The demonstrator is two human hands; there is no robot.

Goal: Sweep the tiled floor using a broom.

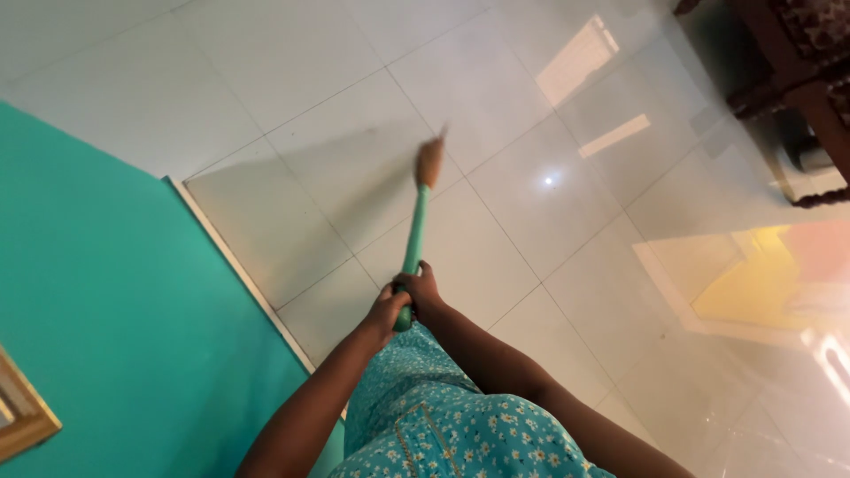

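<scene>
A broom with a green handle (414, 232) and a tan straw head (430, 161) points away from me over the glossy white tiled floor (496, 97). Both hands grip the near end of the handle. My left hand (386, 312) wraps it from the left. My right hand (421, 290) closes on it from the right, just above the left. The straw head is blurred and sits at floor level near a tile joint. My teal flowered dress (443, 416) fills the bottom of the view.
A teal wall (115, 301) with a white skirting strip runs along the left. A gold frame corner (22, 412) hangs on it at lower left. Dark carved wooden furniture (797, 62) stands at the top right. Light reflections lie on the tiles at right.
</scene>
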